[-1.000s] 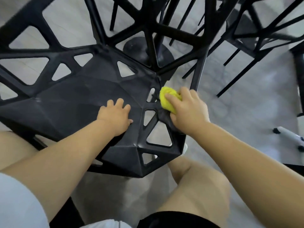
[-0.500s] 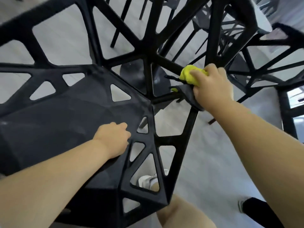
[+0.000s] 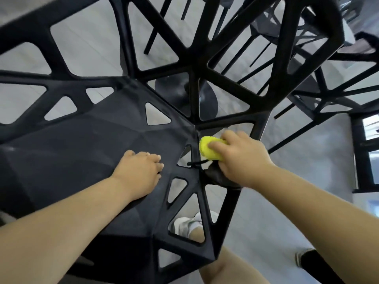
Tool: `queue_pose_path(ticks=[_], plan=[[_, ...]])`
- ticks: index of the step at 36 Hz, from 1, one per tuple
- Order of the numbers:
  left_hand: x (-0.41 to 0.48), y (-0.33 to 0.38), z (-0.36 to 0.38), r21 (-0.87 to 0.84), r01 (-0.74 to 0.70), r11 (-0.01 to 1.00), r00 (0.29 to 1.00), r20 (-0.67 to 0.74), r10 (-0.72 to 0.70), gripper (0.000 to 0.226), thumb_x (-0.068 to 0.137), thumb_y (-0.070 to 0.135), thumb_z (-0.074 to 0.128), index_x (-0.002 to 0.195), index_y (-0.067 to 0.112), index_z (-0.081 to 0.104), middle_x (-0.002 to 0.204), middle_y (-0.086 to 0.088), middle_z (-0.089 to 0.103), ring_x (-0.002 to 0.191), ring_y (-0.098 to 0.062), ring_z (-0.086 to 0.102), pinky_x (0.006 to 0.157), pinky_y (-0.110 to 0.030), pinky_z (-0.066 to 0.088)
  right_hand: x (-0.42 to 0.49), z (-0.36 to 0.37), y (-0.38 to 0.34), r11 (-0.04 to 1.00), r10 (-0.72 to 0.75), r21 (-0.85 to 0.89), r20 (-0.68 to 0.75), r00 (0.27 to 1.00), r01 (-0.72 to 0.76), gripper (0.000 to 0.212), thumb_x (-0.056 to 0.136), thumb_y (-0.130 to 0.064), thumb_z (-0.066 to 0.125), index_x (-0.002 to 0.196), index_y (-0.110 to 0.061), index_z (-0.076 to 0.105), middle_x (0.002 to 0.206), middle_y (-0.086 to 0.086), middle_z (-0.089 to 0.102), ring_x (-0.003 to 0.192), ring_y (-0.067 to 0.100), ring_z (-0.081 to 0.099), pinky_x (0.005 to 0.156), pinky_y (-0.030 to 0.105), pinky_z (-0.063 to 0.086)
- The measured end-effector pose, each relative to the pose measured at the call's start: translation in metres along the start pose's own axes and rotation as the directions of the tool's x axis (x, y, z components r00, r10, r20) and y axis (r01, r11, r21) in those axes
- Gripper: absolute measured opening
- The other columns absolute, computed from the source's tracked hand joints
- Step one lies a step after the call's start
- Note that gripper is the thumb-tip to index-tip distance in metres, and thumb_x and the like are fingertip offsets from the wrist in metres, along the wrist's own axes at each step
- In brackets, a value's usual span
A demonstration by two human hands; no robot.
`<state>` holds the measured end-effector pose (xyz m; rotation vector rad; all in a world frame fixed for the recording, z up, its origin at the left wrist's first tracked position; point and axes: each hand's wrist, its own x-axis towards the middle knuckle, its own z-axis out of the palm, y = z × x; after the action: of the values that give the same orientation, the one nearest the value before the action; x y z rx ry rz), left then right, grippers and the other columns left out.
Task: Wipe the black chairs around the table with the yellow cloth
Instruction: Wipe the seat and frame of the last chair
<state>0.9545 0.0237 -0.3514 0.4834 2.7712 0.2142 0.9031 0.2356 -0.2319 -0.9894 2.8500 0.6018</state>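
Observation:
A black chair point(image 3: 86, 152) with a faceted seat and triangular cut-outs fills the left and middle of the head view. My left hand point(image 3: 139, 171) rests on the seat with its fingers curled under, holding nothing. My right hand point(image 3: 242, 158) grips a bunched yellow cloth point(image 3: 207, 149) with a dark part hanging beneath it. The cloth presses against the seat's right edge, where a backrest strut meets the seat. The chair's open lattice backrest point(image 3: 205, 64) rises above both hands.
A round black table base point(image 3: 184, 93) stands on the grey floor behind the backrest. More black chairs point(image 3: 328, 95) crowd the upper right. A dark frame point(image 3: 367, 152) stands at the right edge. My knee and white shoe point(image 3: 188, 224) show under the seat.
My right hand has brought the cloth down from the backrest strut to the seat's right edge. My left hand has stayed on the seat.

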Motion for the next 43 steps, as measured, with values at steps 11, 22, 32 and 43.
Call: queue_pose_path(ticks=[11, 22, 32, 43], plan=[[0.004, -0.010, 0.005, 0.010, 0.083, 0.996, 0.991, 0.107, -0.084, 0.061, 0.097, 0.055, 0.018, 0.150, 0.028, 0.010, 0.158, 0.002, 0.000, 0.144, -0.032, -0.002, 0.116, -0.053, 0.007, 0.090, 0.046, -0.001, 0.988, 0.130, -0.072, -0.081, 0.988, -0.136, 0.049, 0.048, -0.005, 0.083, 0.094, -0.007, 0.067, 0.091, 0.023, 0.060, 0.068, 0.038, 0.055, 0.045, 0.035, 0.043], [0.002, -0.011, 0.004, -0.013, 0.098, 0.995, 0.987, 0.130, -0.096, 0.060, 0.097, 0.055, 0.019, 0.150, 0.031, 0.007, 0.158, 0.004, -0.007, 0.145, -0.029, -0.007, 0.116, -0.052, 0.004, 0.049, 0.030, -0.032, 0.989, 0.106, 0.070, 0.272, 0.956, -0.130, 0.040, 0.089, -0.016, 0.050, 0.129, -0.018, 0.047, 0.123, 0.012, 0.041, 0.106, 0.034, 0.043, 0.071, 0.036, 0.036], [-0.019, -0.016, 0.006, -0.026, 0.084, 0.996, 0.989, 0.127, -0.080, 0.061, 0.097, 0.055, 0.025, 0.150, 0.028, 0.012, 0.159, 0.006, -0.002, 0.146, -0.021, -0.002, 0.117, -0.044, 0.009, 0.011, 0.028, -0.082, 0.977, -0.212, 0.070, 0.197, 0.957, 0.202, 0.039, 0.048, -0.011, 0.084, 0.084, -0.014, 0.068, 0.082, 0.010, 0.058, 0.065, 0.032, 0.054, 0.045, 0.027, 0.027], [-0.031, -0.024, 0.011, -0.095, 0.091, 0.991, 0.990, 0.112, -0.080, 0.061, 0.096, 0.056, 0.025, 0.150, 0.031, 0.011, 0.158, 0.011, -0.004, 0.146, -0.016, -0.005, 0.118, -0.040, 0.001, 0.072, 0.045, -0.050, 0.945, 0.284, 0.125, 0.143, 0.948, -0.302, 0.038, 0.086, -0.010, 0.056, 0.123, -0.015, 0.050, 0.124, 0.012, 0.044, 0.109, 0.036, 0.043, 0.073, 0.039, 0.040]])
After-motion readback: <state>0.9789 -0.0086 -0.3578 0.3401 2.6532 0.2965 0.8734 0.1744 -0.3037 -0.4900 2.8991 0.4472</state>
